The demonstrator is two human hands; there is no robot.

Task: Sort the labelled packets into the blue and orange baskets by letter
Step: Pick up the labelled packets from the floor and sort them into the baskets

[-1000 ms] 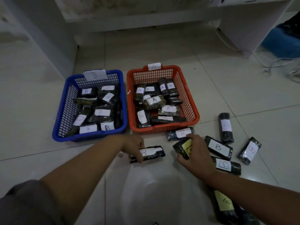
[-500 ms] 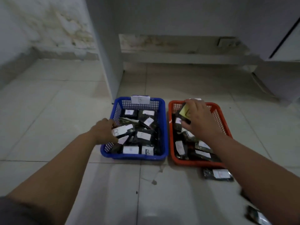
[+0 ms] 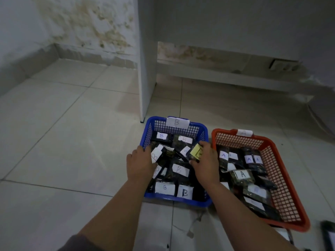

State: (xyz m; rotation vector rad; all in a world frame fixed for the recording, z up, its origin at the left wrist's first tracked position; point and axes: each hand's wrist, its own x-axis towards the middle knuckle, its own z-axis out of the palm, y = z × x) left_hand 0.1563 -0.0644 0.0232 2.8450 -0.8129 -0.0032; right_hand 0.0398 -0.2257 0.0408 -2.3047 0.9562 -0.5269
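The right hand [image 3: 204, 163] pinches a yellow-labelled packet [image 3: 196, 153] over the blue basket [image 3: 181, 201], while the left hand [image 3: 140, 164] grips a white-labelled packet [image 3: 156, 154] there. Both baskets look well filled, including the orange basket [image 3: 290, 211]; one loose packet [image 3: 328, 236] shows at the frame's edge.

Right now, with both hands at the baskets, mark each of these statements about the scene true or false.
1. Both hands are over the orange basket. False: the left hand and right hand are over the blue basket, beside the orange basket.
2. The right hand holds a yellow-labelled packet. True.
3. The blue basket's tag reads A. False: it reads B.
4. The packets whose labels can be read in the orange basket show A. True.
5. The left hand grips a white-labelled packet marked B. True.
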